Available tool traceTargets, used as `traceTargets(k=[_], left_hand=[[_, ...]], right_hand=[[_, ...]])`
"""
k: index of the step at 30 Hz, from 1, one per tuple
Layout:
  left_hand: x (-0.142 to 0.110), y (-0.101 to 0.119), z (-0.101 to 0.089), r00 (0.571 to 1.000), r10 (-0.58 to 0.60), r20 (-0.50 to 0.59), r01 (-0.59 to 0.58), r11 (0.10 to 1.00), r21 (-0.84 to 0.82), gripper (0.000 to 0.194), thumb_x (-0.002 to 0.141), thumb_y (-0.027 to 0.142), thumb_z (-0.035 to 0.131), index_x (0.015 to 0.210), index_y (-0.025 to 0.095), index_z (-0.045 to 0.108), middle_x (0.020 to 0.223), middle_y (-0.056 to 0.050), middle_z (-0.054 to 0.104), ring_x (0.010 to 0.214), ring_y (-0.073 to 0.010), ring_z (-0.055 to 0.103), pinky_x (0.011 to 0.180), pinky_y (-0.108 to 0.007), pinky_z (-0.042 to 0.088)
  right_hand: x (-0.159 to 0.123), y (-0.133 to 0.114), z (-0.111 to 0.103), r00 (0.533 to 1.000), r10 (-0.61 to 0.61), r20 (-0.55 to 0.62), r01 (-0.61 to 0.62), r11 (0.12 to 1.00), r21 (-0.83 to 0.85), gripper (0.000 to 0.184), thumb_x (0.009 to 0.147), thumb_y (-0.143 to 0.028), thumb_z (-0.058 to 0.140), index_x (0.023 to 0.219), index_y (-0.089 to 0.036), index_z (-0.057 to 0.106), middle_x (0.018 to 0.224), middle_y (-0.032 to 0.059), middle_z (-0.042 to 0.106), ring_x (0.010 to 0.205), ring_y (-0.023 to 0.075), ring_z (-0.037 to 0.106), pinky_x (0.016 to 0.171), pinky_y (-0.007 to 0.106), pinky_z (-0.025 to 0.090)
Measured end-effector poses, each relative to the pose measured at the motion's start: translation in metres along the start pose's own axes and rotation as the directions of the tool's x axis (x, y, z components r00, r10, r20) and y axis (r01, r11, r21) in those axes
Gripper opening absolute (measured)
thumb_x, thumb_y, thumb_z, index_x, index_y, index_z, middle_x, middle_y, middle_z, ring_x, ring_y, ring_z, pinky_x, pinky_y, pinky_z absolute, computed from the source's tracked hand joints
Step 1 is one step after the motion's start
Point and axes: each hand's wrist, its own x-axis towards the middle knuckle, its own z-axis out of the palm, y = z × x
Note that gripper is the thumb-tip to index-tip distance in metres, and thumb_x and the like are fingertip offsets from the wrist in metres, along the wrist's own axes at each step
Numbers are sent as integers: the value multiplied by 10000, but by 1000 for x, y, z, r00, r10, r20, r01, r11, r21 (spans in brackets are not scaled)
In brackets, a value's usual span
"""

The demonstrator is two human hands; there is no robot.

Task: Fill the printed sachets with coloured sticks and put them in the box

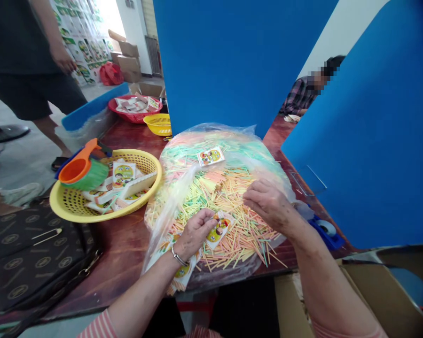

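My left hand (195, 232) is closed on a small printed packet (220, 229) with a cartoon figure, held over a heap of thin pastel sticks (229, 192). The heap lies in a large clear plastic bag (176, 197), spread open on the table. My right hand (268, 204) hovers over the heap's right side with fingers pinched together; what is between them, if anything, is hidden. More printed packets (181, 274) lie under my left wrist. Another packet (211, 156) rests on top of the bag, beyond both hands.
At left, a yellow basket (144, 206) holds packets, an orange scoop (79, 164) and a green cup. Behind are a red basket (136, 117) and a small yellow basket (158, 124). Blue panels (232, 61) stand behind and right. A tape dispenser (327, 230), handbag (38, 253) and two people are around.
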Motion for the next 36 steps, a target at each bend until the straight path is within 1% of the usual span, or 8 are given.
traceTargets(k=[7,10,15,19,24,27,29,36], left_hand=[[0,-2,1,999,7,46,-7,1000,15,193,736,330,603,770,151,538,583,66,447,531,-58,410,526,-184,332],[-1,-4,0,999,-13,31,13,1000,-1,200,746,341,590,783,152,535,583,67,458,520,-57,396,515,-183,323],[-2,-8,2,1000,-15,15,15,1000,-2,220,751,360,577,825,157,542,692,23,571,617,-92,505,593,-208,391],[-2,-11,7,1000,3,16,-3,1000,-9,210,760,360,565,822,162,532,665,39,531,581,-79,477,554,-193,375],[-4,-10,7,998,49,-35,-48,998,38,173,771,332,566,824,169,543,632,56,489,555,-67,434,527,-179,356],[-5,-9,6,995,54,-85,-54,999,0,165,761,318,584,845,178,558,647,53,509,578,-74,452,554,-185,378],[-4,-9,9,992,71,-100,-76,996,-46,151,757,303,592,842,181,565,755,26,559,670,-93,507,631,-208,419],[-24,-6,22,990,136,-38,-124,966,228,172,802,311,532,923,188,539,880,-21,570,835,-142,549,757,-266,435]], right_hand=[[15,-27,39,991,-115,70,108,990,93,236,858,-193,472,651,-156,580,733,38,527,762,149,429,721,290,344],[11,-31,49,993,90,-72,-62,946,318,194,868,-207,448,766,-171,609,807,38,553,812,147,473,737,282,376],[-1,-32,67,759,618,-207,-184,509,841,427,818,-229,511,1221,-246,374,690,-54,535,608,102,514,620,249,435],[-4,-41,84,664,695,-276,-163,495,853,434,791,-222,544,1200,-242,401,702,-51,559,662,104,540,734,282,443],[-11,-55,88,812,521,-262,-226,695,683,127,821,-237,503,888,-218,609,841,13,598,843,143,542,834,313,418],[-20,-66,92,862,459,-216,-217,718,661,284,804,-291,536,1076,-213,559,1115,61,550,1049,187,480,913,351,390],[-26,-75,99,810,550,-205,-262,651,713,466,777,-309,568,1214,-201,446,1208,85,491,1088,195,463,910,347,400],[-76,-46,98,602,793,-94,-370,381,847,215,818,-316,461,910,-186,605,868,33,632,797,156,585,736,286,473]])
